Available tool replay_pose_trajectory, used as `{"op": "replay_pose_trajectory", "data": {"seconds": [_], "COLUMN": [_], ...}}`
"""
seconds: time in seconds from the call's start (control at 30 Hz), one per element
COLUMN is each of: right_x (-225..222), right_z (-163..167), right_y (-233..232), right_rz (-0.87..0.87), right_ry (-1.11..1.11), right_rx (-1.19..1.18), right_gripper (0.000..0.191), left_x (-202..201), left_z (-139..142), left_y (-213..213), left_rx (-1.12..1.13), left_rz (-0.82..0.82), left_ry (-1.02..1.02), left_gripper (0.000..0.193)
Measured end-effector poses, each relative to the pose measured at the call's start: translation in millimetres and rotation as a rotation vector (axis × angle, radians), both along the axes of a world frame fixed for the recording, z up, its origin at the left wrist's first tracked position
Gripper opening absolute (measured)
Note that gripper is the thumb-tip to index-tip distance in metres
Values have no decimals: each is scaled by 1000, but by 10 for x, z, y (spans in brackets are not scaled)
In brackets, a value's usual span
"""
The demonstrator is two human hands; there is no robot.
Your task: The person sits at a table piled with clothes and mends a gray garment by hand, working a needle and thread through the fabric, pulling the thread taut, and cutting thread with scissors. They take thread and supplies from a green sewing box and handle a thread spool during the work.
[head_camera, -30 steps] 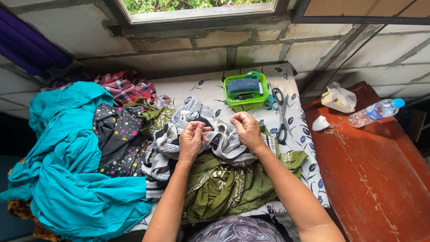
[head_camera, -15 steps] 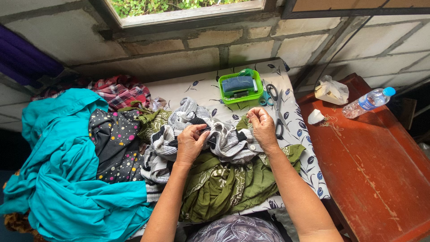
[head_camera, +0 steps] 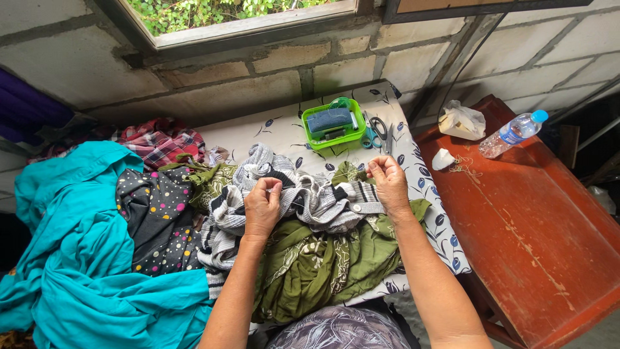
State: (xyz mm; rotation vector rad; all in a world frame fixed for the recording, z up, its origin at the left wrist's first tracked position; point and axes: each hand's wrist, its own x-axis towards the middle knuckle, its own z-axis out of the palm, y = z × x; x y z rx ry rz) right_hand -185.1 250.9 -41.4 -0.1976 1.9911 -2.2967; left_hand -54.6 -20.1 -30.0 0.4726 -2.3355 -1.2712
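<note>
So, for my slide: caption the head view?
Both hands, left hand and right hand, pinch a striped grey knit garment over piled clothes.

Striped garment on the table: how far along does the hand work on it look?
Done: nothing finished shows. In hand: the left hand pinches the grey striped garment; the right hand is raised with pinched fingers, any thread too fine to see. Left: green, dotted and teal cloths lie heaped alongside; scissors unused.
</note>
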Motion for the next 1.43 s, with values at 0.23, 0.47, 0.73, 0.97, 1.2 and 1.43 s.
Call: {"op": "replay_pose_trajectory", "data": {"seconds": [0.23,0.47,0.73,0.97,1.2,1.43], "right_x": [84,154,286,301,247,179], "right_z": [-10,-18,59,121,136,109], "right_y": [261,432,407,408,382,384], "right_rz": [-28,29,129,194,245,273], "right_ry": [-33,-50,-79,-101,-58,-60], "right_rx": [-29,-98,-22,-24,34,100], "right_gripper": [7,16,16,18,22,22], "left_x": [121,129,-218,-504,-624,-662], "left_z": [128,339,504,343,180,-19], "left_y": [14,28,445,844,997,982], "left_rx": [-309,-428,-176,10,51,79], "left_rz": [-149,-37,-345,-498,-549,-531], "left_ry": [50,-139,62,14,14,-63], "left_gripper": [7,9,16,23,20,21]}}
